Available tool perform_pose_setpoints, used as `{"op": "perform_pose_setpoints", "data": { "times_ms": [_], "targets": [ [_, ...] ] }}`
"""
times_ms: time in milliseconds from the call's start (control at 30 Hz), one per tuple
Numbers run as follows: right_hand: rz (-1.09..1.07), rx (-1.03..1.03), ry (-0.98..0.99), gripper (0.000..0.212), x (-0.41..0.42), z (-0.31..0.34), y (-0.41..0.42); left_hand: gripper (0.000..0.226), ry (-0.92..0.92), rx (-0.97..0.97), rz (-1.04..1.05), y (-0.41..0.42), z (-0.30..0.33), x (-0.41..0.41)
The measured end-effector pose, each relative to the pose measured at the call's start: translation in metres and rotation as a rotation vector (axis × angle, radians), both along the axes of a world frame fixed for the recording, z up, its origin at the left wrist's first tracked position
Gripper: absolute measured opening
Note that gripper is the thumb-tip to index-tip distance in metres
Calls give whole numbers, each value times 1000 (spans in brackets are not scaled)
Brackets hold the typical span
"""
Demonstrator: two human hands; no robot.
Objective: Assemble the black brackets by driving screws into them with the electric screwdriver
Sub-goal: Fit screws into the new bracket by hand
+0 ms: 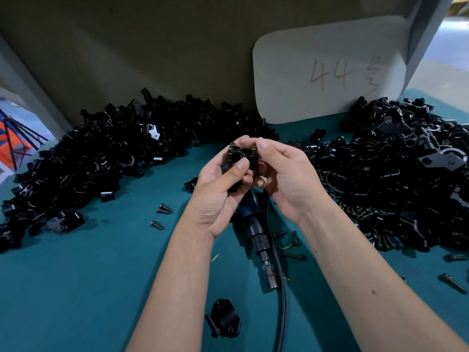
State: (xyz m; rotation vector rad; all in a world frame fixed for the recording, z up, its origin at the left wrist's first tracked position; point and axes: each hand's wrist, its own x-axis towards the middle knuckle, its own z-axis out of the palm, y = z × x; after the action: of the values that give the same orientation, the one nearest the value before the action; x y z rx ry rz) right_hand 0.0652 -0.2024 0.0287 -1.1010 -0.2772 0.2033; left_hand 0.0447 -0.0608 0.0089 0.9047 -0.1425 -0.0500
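nearest, the electric screwdriver lies idle on the table (bit toward the person). above it, left hand and right hand pinch the black bracket; seat screws straight before driving.

Two large heaps of black metal brackets, one far left and one far right, one corded electric screwdriver, one white paper sheet, one lone black bracket near, and two bare hands.
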Motion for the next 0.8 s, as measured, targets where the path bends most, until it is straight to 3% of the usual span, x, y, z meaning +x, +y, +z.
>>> {"op": "perform_pose_setpoints", "data": {
  "times_ms": [200,300,567,700,800],
  "targets": [
    [-69,31,-1,12,-3,0,6,54,-1,24,16,-1,-1,0],
    [-142,41,17,18,-4,-1,8,50,-11,84,45,-2,-3,0],
    [-237,-186,-78,15,0,-1,4,53,-15,198,120,0,-2,-1],
    [-257,-82,49,26,2,-4,6,47,-33,249,136,-5,-1,-1],
    [-254,-180,88,44,5,-6,0,46,-34,265,156,-8,-1,-1]
  ]
}}
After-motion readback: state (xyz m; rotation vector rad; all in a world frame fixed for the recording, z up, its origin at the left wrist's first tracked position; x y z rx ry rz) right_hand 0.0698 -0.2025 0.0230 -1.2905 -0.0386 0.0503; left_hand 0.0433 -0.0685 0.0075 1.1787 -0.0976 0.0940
